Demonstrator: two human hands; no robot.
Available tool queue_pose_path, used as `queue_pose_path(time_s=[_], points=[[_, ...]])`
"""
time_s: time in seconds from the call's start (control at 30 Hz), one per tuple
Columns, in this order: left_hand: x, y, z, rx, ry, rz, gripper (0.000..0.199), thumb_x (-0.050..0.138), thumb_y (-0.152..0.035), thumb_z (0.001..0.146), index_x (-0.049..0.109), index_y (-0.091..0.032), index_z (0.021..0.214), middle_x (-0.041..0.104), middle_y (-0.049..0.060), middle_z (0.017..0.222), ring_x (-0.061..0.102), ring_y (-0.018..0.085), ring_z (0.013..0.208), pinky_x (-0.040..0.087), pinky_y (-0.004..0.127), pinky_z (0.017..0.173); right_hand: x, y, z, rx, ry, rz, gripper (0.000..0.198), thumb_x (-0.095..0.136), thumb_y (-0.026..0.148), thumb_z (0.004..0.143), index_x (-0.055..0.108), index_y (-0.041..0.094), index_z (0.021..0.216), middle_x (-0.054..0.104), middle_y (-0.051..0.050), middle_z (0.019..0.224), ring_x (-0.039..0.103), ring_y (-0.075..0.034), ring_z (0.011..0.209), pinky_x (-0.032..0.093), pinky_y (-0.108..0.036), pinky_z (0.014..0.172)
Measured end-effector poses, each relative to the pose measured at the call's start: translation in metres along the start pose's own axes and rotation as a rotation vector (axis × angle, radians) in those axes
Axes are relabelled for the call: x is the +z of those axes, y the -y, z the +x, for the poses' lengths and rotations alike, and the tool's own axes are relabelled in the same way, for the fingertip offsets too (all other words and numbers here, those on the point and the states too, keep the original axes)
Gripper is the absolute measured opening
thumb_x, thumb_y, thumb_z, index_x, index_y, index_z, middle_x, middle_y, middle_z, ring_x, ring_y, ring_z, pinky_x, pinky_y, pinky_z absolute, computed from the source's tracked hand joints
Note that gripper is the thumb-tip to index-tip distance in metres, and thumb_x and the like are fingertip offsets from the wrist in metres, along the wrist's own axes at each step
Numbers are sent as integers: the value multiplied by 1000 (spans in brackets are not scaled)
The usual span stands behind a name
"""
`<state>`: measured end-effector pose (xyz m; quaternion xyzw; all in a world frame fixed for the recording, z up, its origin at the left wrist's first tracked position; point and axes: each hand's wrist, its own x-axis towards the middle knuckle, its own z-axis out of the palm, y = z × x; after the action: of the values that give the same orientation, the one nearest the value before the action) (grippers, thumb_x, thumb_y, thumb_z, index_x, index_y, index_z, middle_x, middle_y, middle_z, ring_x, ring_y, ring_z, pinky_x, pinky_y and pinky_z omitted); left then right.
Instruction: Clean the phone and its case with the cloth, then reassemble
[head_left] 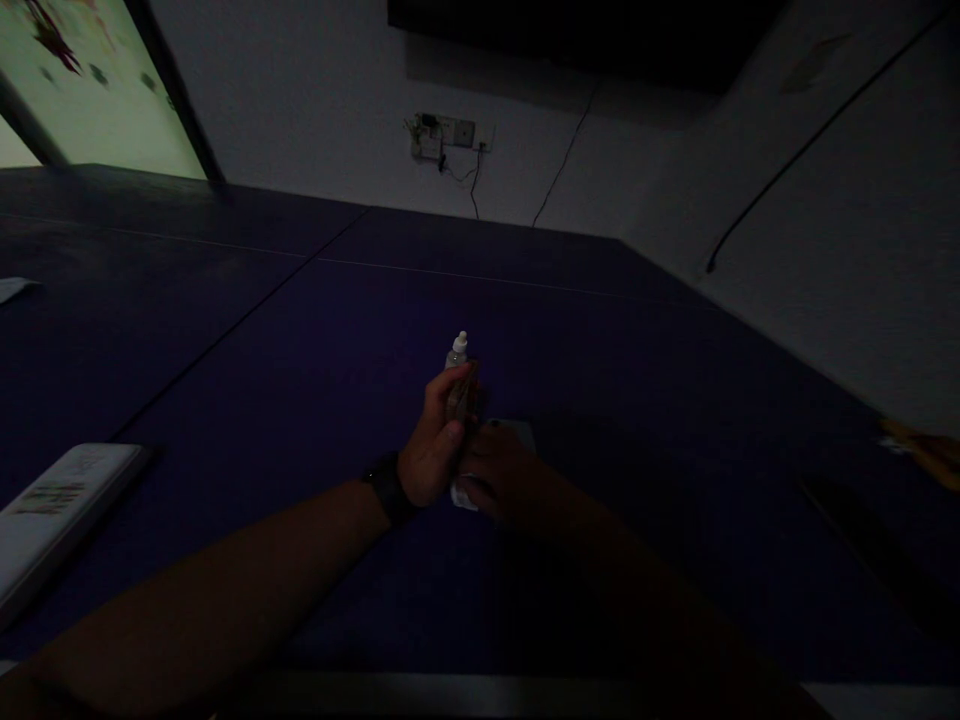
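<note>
Purple-blue tabletop spreads across most of my remote view, running up to a pale wall. Taking the meeting point of the two hands as my clock centre, I have a black screen between 12 and 1 and a white case near 9. On the 4 o'clock side, the right hand sits in shadow with its fingers bent down; what it grips, if anything, I can't make out. Towards 8, the left hand is curled, finger and thumb closed round a small brownish thing. A greyish flat thing peeps out at 2, and a white-capped bottle rises at 12, held or merely behind the fingers. Some white piece shows at 6. I read the step as close two-handed work, left steadying, right busy beneath. The next move, I judge, calls for a steady left grip and care around the bottle.
</note>
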<state>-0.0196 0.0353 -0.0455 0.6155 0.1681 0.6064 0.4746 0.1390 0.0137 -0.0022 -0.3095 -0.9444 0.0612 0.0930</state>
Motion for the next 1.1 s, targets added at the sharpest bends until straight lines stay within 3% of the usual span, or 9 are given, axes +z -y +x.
queue_pose_path(time_s=[0.13, 0.23, 0.37, 0.5, 0.63, 0.73, 0.83, 1.0, 1.1], points=[[-8, -6, 5, 41, 30, 104, 66, 55, -68, 90, 38, -34, 145, 54, 7, 122, 56, 21, 98, 52, 38, 81, 0, -1, -4, -86, -65, 130, 13, 65, 17, 93, 74, 18, 102, 72, -10, 112, 61, -26, 109, 42, -42, 94], [-12, -13, 15, 7, 14, 21, 59, 59, -67, 88, 43, -33, 134, 52, 5, 118, 54, 18, 91, 52, 30, 70, 2, -2, -4, -122, -105, 221, 13, 64, 16, 94, 75, 18, 101, 73, -9, 107, 63, -23, 103, 44, -39, 92], [-15, -20, 25, -175, -16, -114, 54, 60, -67, 85, 42, -32, 122, 52, 3, 119, 56, 14, 81, 51, 25, 59, 2, -10, -5, -122, -214, 233, 12, 65, 18, 94, 74, 20, 102, 73, -6, 99, 63, -20, 94, 45, -36, 86], [-14, -25, 23, -401, 12, -111, 49, 54, -68, 89, 41, -32, 120, 53, 2, 112, 56, 11, 67, 49, 25, 50, -3, -22, -9, 30, -444, 73, 17, 56, 22, 100, 72, 19, 106, 72, -8, 100, 61, -22, 93, 43, -39, 87], [-9, -25, 17, -570, 113, -69, 53, 43, -74, 92, 42, -30, 121, 57, -1, 84, 53, 13, 53, 46, 27, 44, -5, -26, -8, 152, -446, -100, 24, 47, 24, 104, 71, 19, 106, 70, -9, 103, 58, -24, 95, 41, -40, 88], [-8, -23, 16, -592, 175, 11, 55, 36, -76, 93, 45, -27, 116, 54, -3, 70, 53, 14, 49, 42, 28, 45, -1, -26, -2, 170, -398, -189, 24, 48, 22, 103, 71, 19, 107, 70, -9, 102, 56, -24, 91, 41, -40, 84], [-7, -22, 18, -534, 155, 68, 55, 34, -74, 95, 49, -24, 111, 55, -2, 77, 52, 14, 56, 43, 30, 53, 2, -28, 2, 130, -349, -187, 20, 52, 18, 100, 71, 17, 106, 71, -10, 102, 56, -24, 90, 42, -39, 84], [-5, -21, 21, -415, 139, 183, 53, 35, -68, 98, 56, -20, 107, 57, 2, 91, 55, 18, 80, 46, 35, 78, -4, -25, -4, -67, -254, -115, 13, 62, 14, 93, 73, 16, 99, 72, -9, 96, 60, -23, 90, 45, -37, 82], [-4, -21, 21, -386, 138, 250, 51, 33, -64, 100, 58, -20, 105, 58, 3, 91, 55, 19, 86, 44, 36, 83, -8, -16, -9, -169, -155, -66, 11, 62, 14, 92, 72, 17, 88, 72, -6, 91, 62, -21, 88, 46, -36, 82]])
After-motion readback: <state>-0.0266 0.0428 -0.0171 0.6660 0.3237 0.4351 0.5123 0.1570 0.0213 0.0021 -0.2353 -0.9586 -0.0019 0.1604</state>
